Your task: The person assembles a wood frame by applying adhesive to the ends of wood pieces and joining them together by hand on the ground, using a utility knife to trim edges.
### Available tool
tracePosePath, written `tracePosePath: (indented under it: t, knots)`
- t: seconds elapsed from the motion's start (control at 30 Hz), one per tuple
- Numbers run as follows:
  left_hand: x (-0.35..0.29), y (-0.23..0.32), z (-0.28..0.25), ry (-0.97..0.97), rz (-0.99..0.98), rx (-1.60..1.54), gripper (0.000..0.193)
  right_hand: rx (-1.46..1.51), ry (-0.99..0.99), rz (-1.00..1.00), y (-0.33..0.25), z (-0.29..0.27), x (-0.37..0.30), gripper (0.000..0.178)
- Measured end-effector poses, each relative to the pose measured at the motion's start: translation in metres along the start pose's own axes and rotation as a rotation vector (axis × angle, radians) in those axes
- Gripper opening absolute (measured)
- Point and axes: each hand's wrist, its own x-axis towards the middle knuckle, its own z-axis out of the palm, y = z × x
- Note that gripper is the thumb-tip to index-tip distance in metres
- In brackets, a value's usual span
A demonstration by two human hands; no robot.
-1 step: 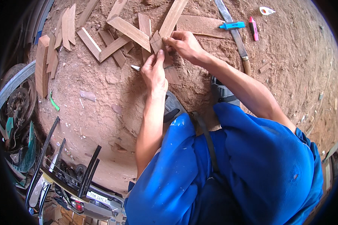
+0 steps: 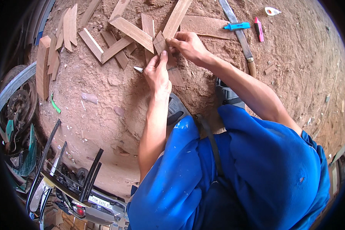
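Note:
Fingers closed, my left hand [image 2: 158, 74] pinches a small dark wooden piece [image 2: 160, 43] from its near left side, thumb on top. Against that piece's right edge, the fingertips of my right hand [image 2: 188, 46] are pressed together. The piece meets the near end of a long wooden strip [image 2: 177, 17], and I cannot tell whether the two are joined. A wooden strip with a slanted end [image 2: 132, 33] reaches the piece from the left. Below my fingers lies another flat wooden offcut [image 2: 175, 77]. A small white cone-shaped tip [image 2: 138, 69] rests on the dirt beside my left hand.
Right of my hands, a machete [image 2: 242, 42] lies partly over a board [image 2: 207, 27], with a blue marker [image 2: 237, 26] across its blade. A pink marker [image 2: 259, 30] and a small white bottle [image 2: 272, 11] are farther right. Several wood strips [image 2: 67, 28] and motorcycle parts [image 2: 19, 107] stand left.

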Motion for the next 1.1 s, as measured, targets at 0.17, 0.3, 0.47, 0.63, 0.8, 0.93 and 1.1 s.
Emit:
tracePosePath:
  t: [0.17,0.3,0.47,0.63,0.8,0.93,1.1]
  knots:
    - [-0.003,0.003,0.006,0.02,0.047,-0.015,0.024,-0.019,0.02,0.023,-0.004,0.0,-0.003,0.032]
    - [-0.006,0.004,0.012,0.015,0.073,-0.053,0.021,-0.015,0.026,0.013,-0.002,0.001,-0.003,0.034]
    - [-0.004,0.005,0.011,0.053,-0.003,-0.029,0.022,-0.013,0.045,0.014,-0.001,0.004,-0.003,0.033]
    - [0.0,0.002,0.01,0.049,-0.001,-0.03,0.026,-0.033,0.045,0.001,0.001,0.002,-0.002,0.032]
    - [0.0,0.0,0.008,0.038,0.003,-0.025,0.025,-0.013,0.05,0.0,0.002,0.004,-0.001,0.031]
    - [0.001,0.001,0.009,0.041,-0.018,-0.023,0.025,-0.022,0.047,0.005,0.004,0.003,0.001,0.03]
    - [-0.003,0.001,0.004,0.022,0.051,0.055,0.026,0.024,0.0,0.028,0.005,0.0,0.002,0.029]
